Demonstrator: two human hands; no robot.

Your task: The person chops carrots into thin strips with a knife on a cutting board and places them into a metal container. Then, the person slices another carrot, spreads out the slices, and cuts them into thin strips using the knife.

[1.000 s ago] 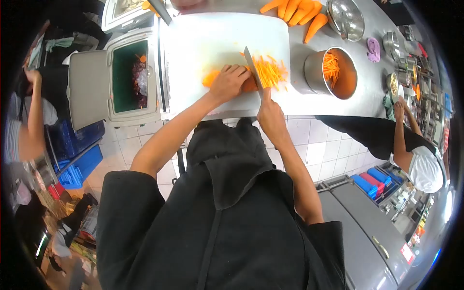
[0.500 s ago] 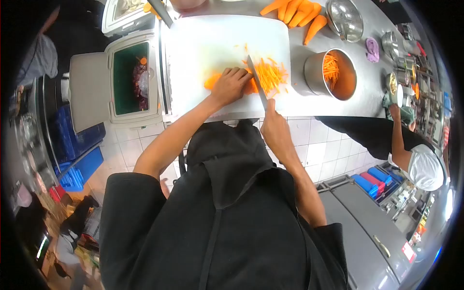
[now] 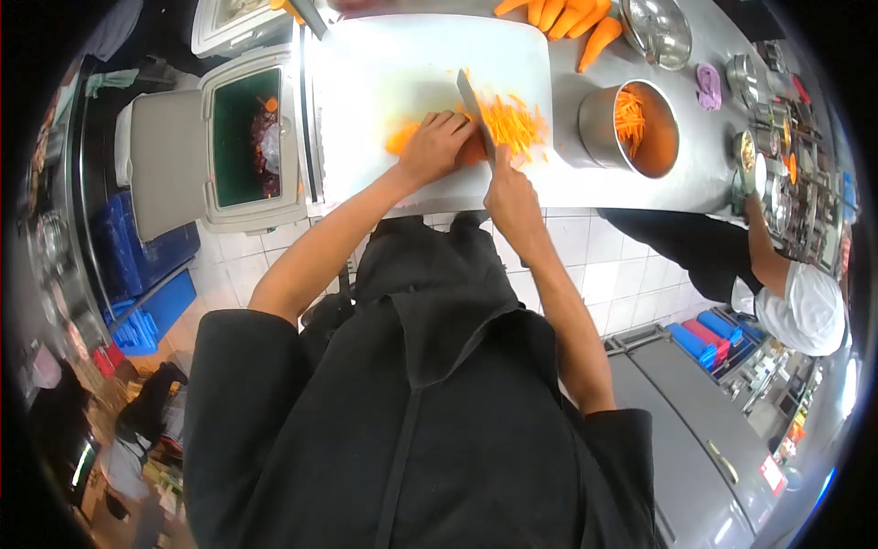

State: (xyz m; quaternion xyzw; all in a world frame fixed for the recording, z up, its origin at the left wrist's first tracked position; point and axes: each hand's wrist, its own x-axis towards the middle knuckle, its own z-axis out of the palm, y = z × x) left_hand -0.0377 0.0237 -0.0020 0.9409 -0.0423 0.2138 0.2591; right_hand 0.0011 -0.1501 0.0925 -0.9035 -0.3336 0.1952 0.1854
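Observation:
On the white cutting board (image 3: 366, 82), my left hand (image 3: 437, 148) presses down with curled fingers on sliced carrot (image 3: 400, 140). Part of that carrot is hidden beneath the palm. My right hand (image 3: 514, 197) grips the handle of a kitchen knife (image 3: 474, 102), whose blade stands close beside my left fingertips and points away from me. Right of the blade lies a loose pile of carrot strips (image 3: 514, 126). A steel pot (image 3: 604, 128) with more carrot strips inside is on the counter, right of the board.
Several peeled carrots (image 3: 599, 44) and a steel bowl (image 3: 657, 35) lie at the back right, near a purple cloth (image 3: 708, 87). An opened bin (image 3: 208, 151) with scraps adjoins the board's left side. Another person (image 3: 796, 302) works at the far right.
My right hand and the knife have moved forward, away from me, and slightly left. My left hand stays on the carrot. The whole view has shifted slightly.

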